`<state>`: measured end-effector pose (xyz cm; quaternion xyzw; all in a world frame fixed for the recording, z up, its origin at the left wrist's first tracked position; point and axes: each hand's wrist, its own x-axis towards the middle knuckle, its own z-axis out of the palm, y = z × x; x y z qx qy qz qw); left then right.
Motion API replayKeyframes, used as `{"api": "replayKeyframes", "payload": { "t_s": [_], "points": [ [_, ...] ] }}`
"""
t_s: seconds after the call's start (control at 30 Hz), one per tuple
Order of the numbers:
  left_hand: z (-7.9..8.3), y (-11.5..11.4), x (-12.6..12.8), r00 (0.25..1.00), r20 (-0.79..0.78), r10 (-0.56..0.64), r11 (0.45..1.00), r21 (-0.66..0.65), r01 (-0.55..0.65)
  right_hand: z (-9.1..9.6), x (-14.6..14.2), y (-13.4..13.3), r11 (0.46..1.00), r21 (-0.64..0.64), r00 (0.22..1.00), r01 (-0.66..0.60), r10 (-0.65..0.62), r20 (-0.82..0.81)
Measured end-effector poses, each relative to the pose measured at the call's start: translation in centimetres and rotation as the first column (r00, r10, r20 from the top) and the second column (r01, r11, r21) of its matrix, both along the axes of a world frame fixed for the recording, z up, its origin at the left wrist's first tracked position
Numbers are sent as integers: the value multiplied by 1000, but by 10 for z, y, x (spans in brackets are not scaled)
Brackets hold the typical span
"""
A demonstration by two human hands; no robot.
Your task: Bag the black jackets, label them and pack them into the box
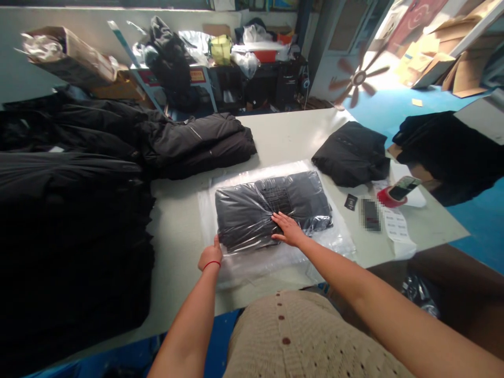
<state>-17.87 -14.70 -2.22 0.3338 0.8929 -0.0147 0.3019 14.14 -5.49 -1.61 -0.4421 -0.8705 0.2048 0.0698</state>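
Note:
A folded black garment (252, 210) lies inside a clear plastic bag (271, 262) on the pale table (177, 226). Printed text shows on the bag's upper face. My right hand (289, 231) rests flat on the middle of the bagged garment, its fingers spread, and the film creases around the fingertips. At the bag's left edge, my left hand (210, 255) is closed with the thumb upward along the edge of the film. Its other fingers are mostly hidden. More clear film seems to lie beneath this bag.
Tall stacks of black garments (71, 236) fill the left side, with folded black jackets (197, 142) behind. At right are another black garment (352, 152), a red tape roll (389, 197) with a phone (405, 187) on it, a label strip (396, 226) and a fan (358, 79).

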Motion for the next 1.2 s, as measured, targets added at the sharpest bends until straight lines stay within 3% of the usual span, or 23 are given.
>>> {"api": "replayKeyframes", "payload": {
  "t_s": [0.23, 0.37, 0.47, 0.53, 0.6, 0.67, 0.7, 0.77, 0.87, 0.93, 1.03, 1.1, 1.2],
  "points": [
    [2, 4, -4, 1000, -9, -14, 1000, 8, 14, 11, -11, -8, 995, 25, 993, 98, -96, -73],
    [-7, 2, -12, 999, -53, -13, 993, 119, 19, 18, 4, -37, 968, 75, 962, 239, -225, -158],
    [-13, 4, -13, 995, -72, 67, 978, 204, -51, 11, 25, -66, 931, 21, 914, 365, -354, -198],
    [-12, 7, -7, 981, -106, 162, 947, 295, -125, 2, 44, -81, 843, -42, 825, 536, -534, -187],
    [-6, 10, 5, 956, -178, 234, 892, 430, -139, -7, 65, -89, 664, -62, 653, 745, -746, -134],
    [4, 14, 22, 938, -264, 227, 833, 551, -46, -14, 86, -91, 462, -20, 459, 887, -885, -79],
    [10, 17, 32, 936, -299, 187, 806, 591, 28, -17, 96, -89, 394, 5, 393, 919, -918, -53],
    [19, 23, 54, 940, -337, 52, 753, 631, 184, -20, 113, -85, 358, 5, 358, 934, -934, 22],
    [27, 33, 94, 916, -334, -220, 647, 653, 394, -21, 132, -77, 445, -123, 459, 887, -880, 123],
    [28, 40, 124, 860, -333, -387, 562, 654, 506, -20, 144, -73, 504, -206, 530, 838, -842, 95],
    [26, 47, 173, 742, -330, -584, 452, 627, 635, -15, 170, -74, 528, -245, 541, 813, -841, -21],
    [25, 52, 203, 652, -312, -691, 389, 600, 699, -11, 197, -77, 488, -225, 490, 843, -870, -50],
    [23, 60, 239, 528, -279, -802, 306, 567, 765, -6, 250, -92, 378, -177, 391, 909, -920, 40]
  ]
}}
